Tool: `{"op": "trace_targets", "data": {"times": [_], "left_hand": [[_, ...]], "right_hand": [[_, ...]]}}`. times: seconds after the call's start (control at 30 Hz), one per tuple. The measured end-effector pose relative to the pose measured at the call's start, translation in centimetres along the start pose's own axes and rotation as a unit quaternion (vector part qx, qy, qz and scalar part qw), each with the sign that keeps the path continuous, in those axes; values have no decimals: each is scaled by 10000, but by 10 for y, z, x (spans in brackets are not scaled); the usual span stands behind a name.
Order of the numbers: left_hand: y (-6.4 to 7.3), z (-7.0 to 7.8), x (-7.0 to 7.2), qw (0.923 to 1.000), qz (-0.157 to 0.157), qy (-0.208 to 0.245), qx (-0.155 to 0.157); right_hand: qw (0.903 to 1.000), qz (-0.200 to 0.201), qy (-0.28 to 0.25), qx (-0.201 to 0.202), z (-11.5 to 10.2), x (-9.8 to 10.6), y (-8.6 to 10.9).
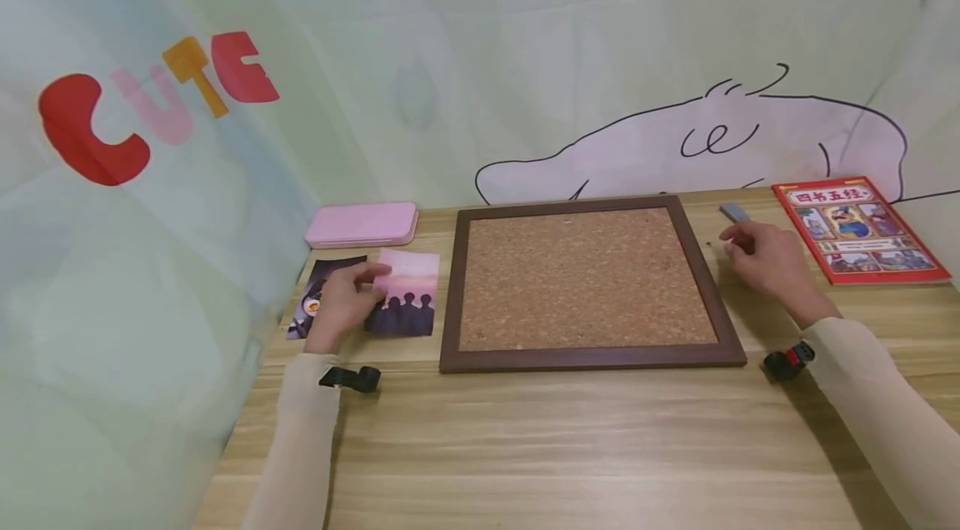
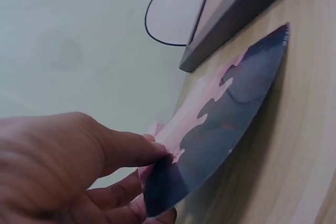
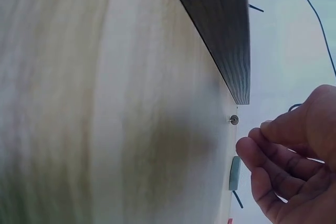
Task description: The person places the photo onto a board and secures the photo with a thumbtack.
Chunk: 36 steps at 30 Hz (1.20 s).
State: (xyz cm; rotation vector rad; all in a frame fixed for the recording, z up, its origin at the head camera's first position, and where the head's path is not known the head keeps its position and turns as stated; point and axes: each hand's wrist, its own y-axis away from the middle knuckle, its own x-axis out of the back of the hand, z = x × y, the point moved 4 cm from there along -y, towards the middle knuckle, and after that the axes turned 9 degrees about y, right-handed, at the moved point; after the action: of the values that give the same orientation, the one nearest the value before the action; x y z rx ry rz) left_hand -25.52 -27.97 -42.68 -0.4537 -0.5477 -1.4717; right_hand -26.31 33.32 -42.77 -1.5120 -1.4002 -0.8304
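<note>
My left hand (image 1: 343, 303) pinches the left edge of a photo print (image 1: 411, 276) with a pink sky and dark figures. In the left wrist view the print (image 2: 226, 108) bows, partly raised off the table. Beside it, partly hidden under that hand, lies a darker food photo (image 1: 302, 322). To the right of a brown-framed cork board (image 1: 585, 280), my right hand (image 1: 768, 262) hovers with loosely curled fingers and nothing visible in them. A small metal pin (image 3: 234, 120) stands on the table near its fingertips, close to the board's frame (image 3: 226, 40).
A pink pencil case (image 1: 362, 225) lies at the back left. Behind the right hand is a small grey block (image 1: 734, 213). A red illustrated book (image 1: 862, 230) lies at the far right. A printed curtain (image 1: 465, 80) hangs along the table's back and left edges.
</note>
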Motion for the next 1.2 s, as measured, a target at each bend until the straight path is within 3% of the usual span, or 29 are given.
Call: {"op": "trace_targets", "data": {"times": [0.27,0.73,0.97,1.2], "left_hand": [[4,3,4,9985,-49,458,303],[9,24,5,9934,309,1082,230],[11,40,0,9901,171,1358,318],[4,59,-12,9866,15,1613,261]], "right_hand": [[10000,-57,-6,-78,-1,-1,1],[9999,114,-61,-11,-3,-2,0],[9996,255,-98,-10,-7,0,0],[9994,277,-187,-79,-12,2,1]]}}
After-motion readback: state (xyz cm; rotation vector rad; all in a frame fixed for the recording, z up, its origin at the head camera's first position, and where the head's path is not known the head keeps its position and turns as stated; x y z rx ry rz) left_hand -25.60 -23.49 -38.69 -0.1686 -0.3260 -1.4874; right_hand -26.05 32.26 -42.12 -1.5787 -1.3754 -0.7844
